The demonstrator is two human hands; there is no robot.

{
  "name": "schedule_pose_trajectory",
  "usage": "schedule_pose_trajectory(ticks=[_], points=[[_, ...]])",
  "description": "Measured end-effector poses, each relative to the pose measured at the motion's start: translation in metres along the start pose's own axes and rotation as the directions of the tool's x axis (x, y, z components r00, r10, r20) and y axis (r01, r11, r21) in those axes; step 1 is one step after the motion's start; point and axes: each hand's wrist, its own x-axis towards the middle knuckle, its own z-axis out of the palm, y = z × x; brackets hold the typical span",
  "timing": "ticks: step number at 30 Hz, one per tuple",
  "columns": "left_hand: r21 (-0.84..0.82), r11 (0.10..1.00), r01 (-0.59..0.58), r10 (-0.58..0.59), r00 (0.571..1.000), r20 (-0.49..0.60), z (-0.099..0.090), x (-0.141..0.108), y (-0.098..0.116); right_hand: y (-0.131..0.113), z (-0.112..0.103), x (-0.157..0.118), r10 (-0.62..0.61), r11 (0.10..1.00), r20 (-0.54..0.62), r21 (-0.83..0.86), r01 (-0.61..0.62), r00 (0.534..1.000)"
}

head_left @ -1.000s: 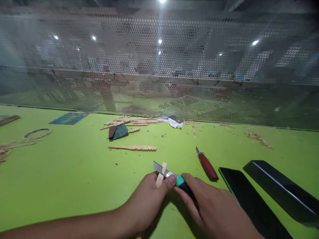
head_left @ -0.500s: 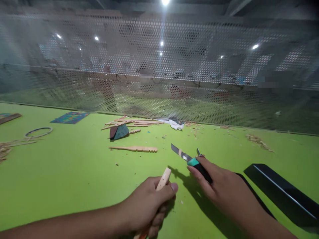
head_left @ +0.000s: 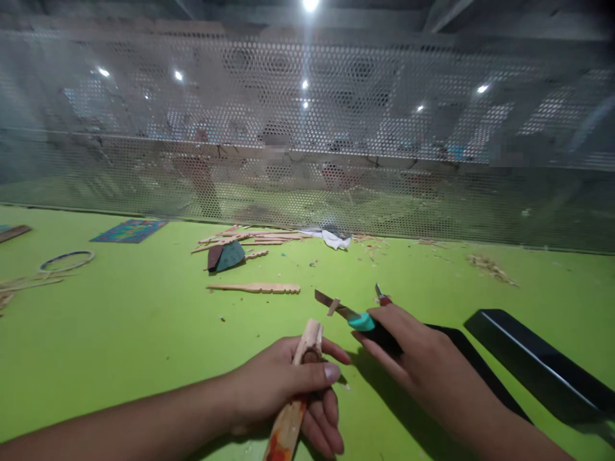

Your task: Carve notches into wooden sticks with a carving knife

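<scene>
Green table (head_left: pixel 144 333), perforated screen (head_left: pixel 288 141) behind; left grip (head_left: pixel 307 384) grasping wood stick (head_left: pixel 288 422), right grip (head_left: pixel 408 346) grasping knife (head_left: pixel 360 321).

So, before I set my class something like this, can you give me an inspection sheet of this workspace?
Surface: green table, wood crumbs scattered on it
Work things: wooden stick, stained red-orange low down; knife with a wood chip across its bare blade
Clutter: stick pile, carved piece, shavings, white tissue, patterned card, black object
Hands: left hand holds the stick; right hand grips the knife
Cables: nothing seen on the table
Surroundings: perforated screen behind; beyond it, blurred
</scene>
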Motion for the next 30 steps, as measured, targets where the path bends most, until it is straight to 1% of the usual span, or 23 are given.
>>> schedule_pose_trajectory(ticks=[5,8,11,14,17,19,21,23,25,28,30], points=[[-0.065,0.997,0.038,-0.036,0.999,0.036,-0.002,0.0,0.003,-0.002,0.004,-0.003,-0.033,0.999,0.022,-0.021,0.034,0.999],[-0.075,0.996,0.049,-0.047,0.998,0.038,-0.004,-0.001,0.004,-0.004,0.006,-0.004,-0.015,1.0,0.048,0.015,0.014,0.999],[-0.062,0.996,0.057,-0.054,0.997,0.049,-0.005,-0.001,0.005,-0.005,0.007,-0.004,0.023,0.998,0.057,0.049,-0.026,0.998],[-0.05,0.996,0.078,-0.074,0.994,0.078,-0.005,0.0,0.005,-0.007,0.007,-0.004,0.049,0.998,0.069,0.035,-0.052,0.996],[-0.02,0.996,0.089,-0.086,0.989,0.118,-0.004,0.001,0.004,-0.009,0.007,-0.004,0.072,0.997,0.107,0.029,-0.076,0.992],[0.006,0.997,0.08,-0.08,0.986,0.148,-0.004,0.002,0.004,-0.011,0.007,-0.004,0.073,0.996,0.136,0.049,-0.08,0.988],[0.035,0.997,0.071,-0.076,0.983,0.165,-0.004,0.002,0.002,-0.014,0.007,-0.003,0.051,0.996,0.141,0.065,-0.06,0.989],[0.044,0.997,0.068,-0.074,0.985,0.155,-0.004,0.003,0.001,-0.015,0.007,-0.003,0.011,0.997,0.131,0.075,-0.021,0.991],[0.043,0.997,0.064,-0.069,0.99,0.123,-0.004,0.002,0.0,-0.016,0.007,-0.003,-0.026,0.996,0.125,0.083,0.015,0.992],[0.03,0.998,0.046,-0.048,0.996,0.081,-0.003,0.002,-0.001,-0.016,0.005,-0.002,-0.041,0.997,0.135,0.077,0.031,0.99],[0.025,0.999,0.036,-0.038,0.997,0.073,-0.003,0.001,-0.002,-0.016,0.005,-0.002,-0.045,0.997,0.138,0.064,0.037,0.989]])
